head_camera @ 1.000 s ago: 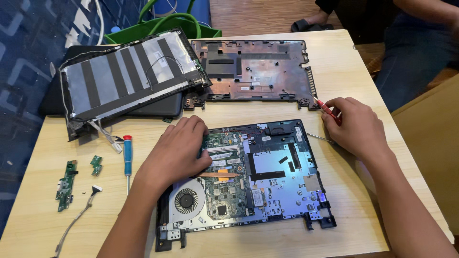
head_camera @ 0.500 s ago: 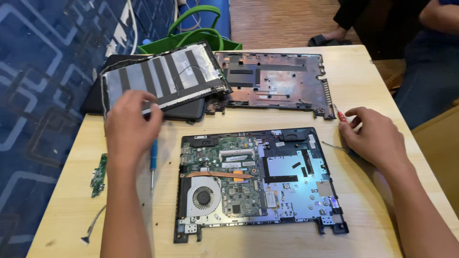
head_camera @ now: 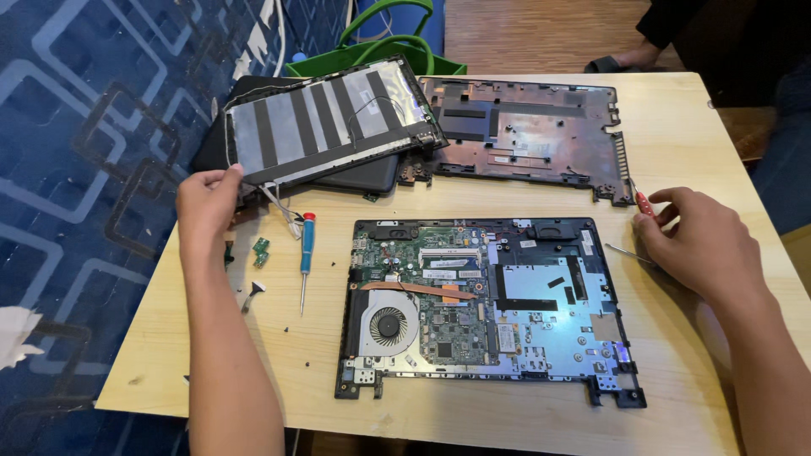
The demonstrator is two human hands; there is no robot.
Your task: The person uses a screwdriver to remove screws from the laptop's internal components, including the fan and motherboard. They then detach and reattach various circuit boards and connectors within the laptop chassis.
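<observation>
An opened laptop base (head_camera: pixel 490 308) lies on the wooden table (head_camera: pixel 591 422), its green circuit board and round fan exposed. My left hand (head_camera: pixel 207 207) grips the near left corner of the detached screen panel (head_camera: pixel 325 122), which rests tilted on a black lid at the far left. My right hand (head_camera: pixel 697 245) rests on the table to the right of the base, fingers closed on a thin screwdriver with a red handle (head_camera: pixel 644 203).
A blue-handled screwdriver (head_camera: pixel 306 249) lies left of the base, beside small green circuit boards (head_camera: pixel 261 250) and loose screws. A dark bottom cover (head_camera: pixel 524 135) sits at the far middle. A green bag (head_camera: pixel 384 46) stands behind the table. Another person sits at the far right.
My left hand left the laptop base and moved far left to the screen panel's corner. My right hand stayed by the base with the screwdriver. The view shifted left.
</observation>
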